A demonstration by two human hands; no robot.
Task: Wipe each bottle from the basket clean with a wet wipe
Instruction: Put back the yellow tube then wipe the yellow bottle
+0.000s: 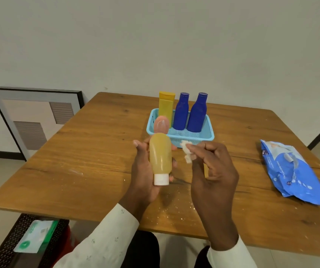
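Closest to the head camera are the two hands, raised over the near middle of the worktop (101,151). The left hand (142,171) has its fingers wrapped round the yellow-orange bottle (160,153), held cap-down with the white cap (161,179) pointing at the camera. The right hand (211,167) sits just to the right of it, fingertips pinched together on a crumpled bit of wet wipe (186,150), which isn't touching the bottle right now. That bottle looks like soft see-through squeezy plastic with liquid inside, so I'd guess fairly light, a bit squashy, and slippery once it's damp; gripping around the middle of the body like this seems the safe spot, and don't squeeze hard. Further back is the light blue basket (207,135) with a yellow bottle (166,109) and two dark blue bottles (181,113) (197,115) standing upright in it. Those look stiffer, and I'd take them by the body. Blue wipes pack (292,171) lies off to the right.
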